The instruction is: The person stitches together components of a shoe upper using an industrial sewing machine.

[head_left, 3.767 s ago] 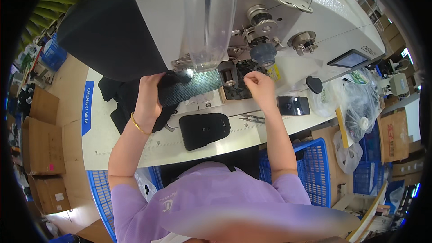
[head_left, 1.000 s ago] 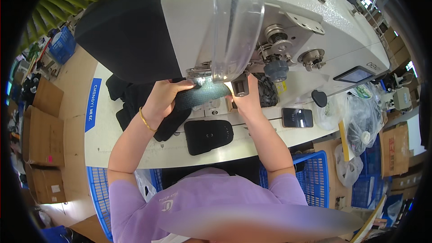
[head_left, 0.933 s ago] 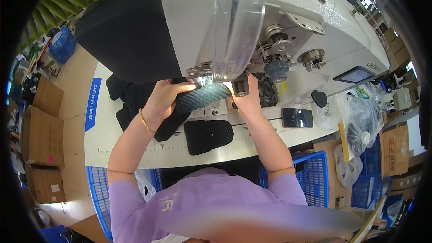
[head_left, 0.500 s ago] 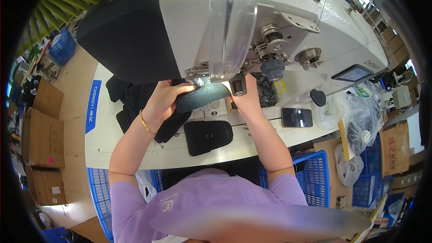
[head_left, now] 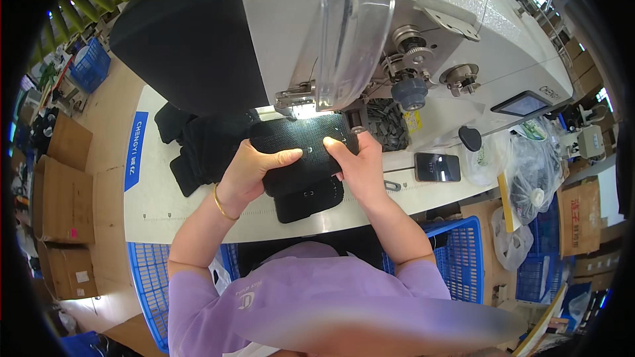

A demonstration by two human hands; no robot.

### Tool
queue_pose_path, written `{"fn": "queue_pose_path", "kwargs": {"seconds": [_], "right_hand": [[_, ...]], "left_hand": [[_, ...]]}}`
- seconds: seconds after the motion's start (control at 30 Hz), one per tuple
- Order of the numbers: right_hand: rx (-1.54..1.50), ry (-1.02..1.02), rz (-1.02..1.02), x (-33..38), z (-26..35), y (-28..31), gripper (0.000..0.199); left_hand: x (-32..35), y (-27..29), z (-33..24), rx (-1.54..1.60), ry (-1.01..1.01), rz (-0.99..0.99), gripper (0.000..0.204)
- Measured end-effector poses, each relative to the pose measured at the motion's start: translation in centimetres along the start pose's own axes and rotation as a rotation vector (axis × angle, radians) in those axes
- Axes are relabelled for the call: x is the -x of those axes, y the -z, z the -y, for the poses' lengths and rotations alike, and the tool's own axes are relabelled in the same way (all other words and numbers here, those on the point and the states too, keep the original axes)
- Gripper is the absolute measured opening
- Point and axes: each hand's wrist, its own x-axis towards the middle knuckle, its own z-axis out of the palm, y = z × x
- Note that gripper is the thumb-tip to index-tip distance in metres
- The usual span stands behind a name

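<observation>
Both my hands grip a black fabric piece (head_left: 297,139) under the lit needle area of a sewing machine (head_left: 284,26). My left hand (head_left: 254,166) pinches its left edge, thumb lying on top and fingers hidden beneath. On the right side, my right hand (head_left: 357,158) presses its thumb on the fabric, with the other fingers around the edge. Small light marks show on the piece near my thumbs. Another black fabric piece (head_left: 307,203) lies on the table just below it, partly covered. Left of my left hand is a pile of black fabric pieces (head_left: 202,149).
Small dark pieces (head_left: 387,125) fill a spot beside the machine's base. A phone (head_left: 437,166) lies on the white table (head_left: 155,215) at right, near clear plastic bags (head_left: 526,175). Blue baskets (head_left: 463,258) stand below the table's front edge. Cardboard boxes (head_left: 69,208) are at far left.
The fabric piece has come toward me from under the needle area and now lies flatter, overlapping the lower piece. My thumbs have moved onto its top face.
</observation>
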Motion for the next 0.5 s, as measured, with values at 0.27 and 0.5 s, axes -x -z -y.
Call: {"fn": "queue_pose_path", "kwargs": {"seconds": [0.27, 0.5], "right_hand": [[-0.058, 0.053, 0.000, 0.1, 0.0, -0.5, 0.017], [0.066, 0.021, -0.117, -3.3, 0.1, -0.7, 0.015]], "left_hand": [[0.3, -0.3, -0.2, -0.073, -0.083, -0.151, 0.030], [-3.0, 0.4, -0.3, -0.083, -0.178, -0.304, 0.016]]}}
